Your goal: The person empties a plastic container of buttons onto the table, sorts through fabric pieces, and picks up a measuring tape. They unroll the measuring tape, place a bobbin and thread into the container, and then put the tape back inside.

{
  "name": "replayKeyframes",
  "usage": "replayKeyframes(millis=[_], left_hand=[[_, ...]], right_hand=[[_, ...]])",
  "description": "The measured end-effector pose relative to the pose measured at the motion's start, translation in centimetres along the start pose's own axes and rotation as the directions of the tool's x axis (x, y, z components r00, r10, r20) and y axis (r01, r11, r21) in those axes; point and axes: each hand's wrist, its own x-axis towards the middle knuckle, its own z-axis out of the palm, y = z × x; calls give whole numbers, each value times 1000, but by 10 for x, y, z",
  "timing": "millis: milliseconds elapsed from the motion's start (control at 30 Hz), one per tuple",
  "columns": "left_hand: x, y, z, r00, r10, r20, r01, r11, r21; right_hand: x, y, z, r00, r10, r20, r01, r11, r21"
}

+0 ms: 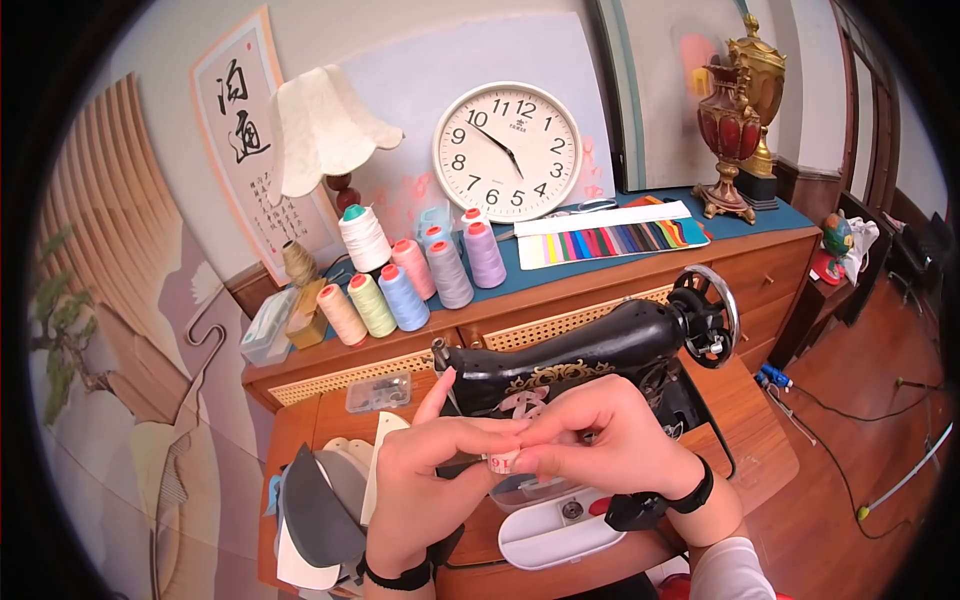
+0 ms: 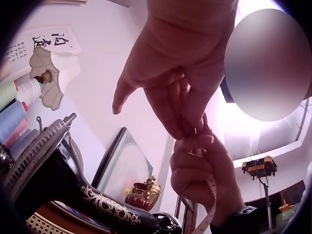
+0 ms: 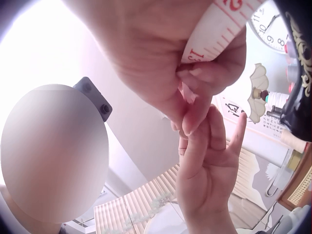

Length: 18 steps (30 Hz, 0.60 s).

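Observation:
A white measuring tape with red numbers is pinched between the fingertips of my left hand and my right hand, which meet in front of the black sewing machine. One finger of the left hand sticks out straight. In the right wrist view, the tape passes through the curled fingers of the right hand. It hangs below that hand in the left wrist view. The bit of tape between the fingertips is mostly hidden.
Below the hands lies an open white case. Grey and cream curved pieces are at the left, near a clear box. Thread cones, a clock and a color card stand behind.

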Motion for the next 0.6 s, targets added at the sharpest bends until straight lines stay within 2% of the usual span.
replayKeyframes(millis=[33, 100, 167, 233, 300, 333, 533, 600], left_hand=[[0, 0, -1, 999, -29, 26, 30, 998, -49], [0, 1, -2, 998, -46, 42, 49, 997, -67], [0, 2, -3, 996, -62, 57, 67, 994, -84], [1, 2, -3, 992, -109, 67, 110, 994, -18], [2, 5, -3, 991, -119, 56, 118, 993, 19], [2, 6, -3, 991, -129, 44, 126, 991, 54], [2, 4, -2, 999, -16, 46, 16, 1000, 2], [1, 1, 0, 999, -4, 39, 6, 998, -58]], right_hand=[[0, -3, -3, 1000, 0, -1, 0, 1000, 2], [0, -8, -8, 996, -11, 83, 20, 994, -107], [-1, -8, -7, 997, -13, 70, 23, 991, -131], [-1, -8, -7, 998, -17, 58, 26, 988, -155], [1, -6, -8, 992, -121, 33, 125, 958, -258], [1, -5, -8, 992, -122, 33, 127, 958, -257], [3, 4, -10, 992, -65, 104, 79, 987, -138], [3, 5, -9, 984, 40, 175, -49, 998, 46]])
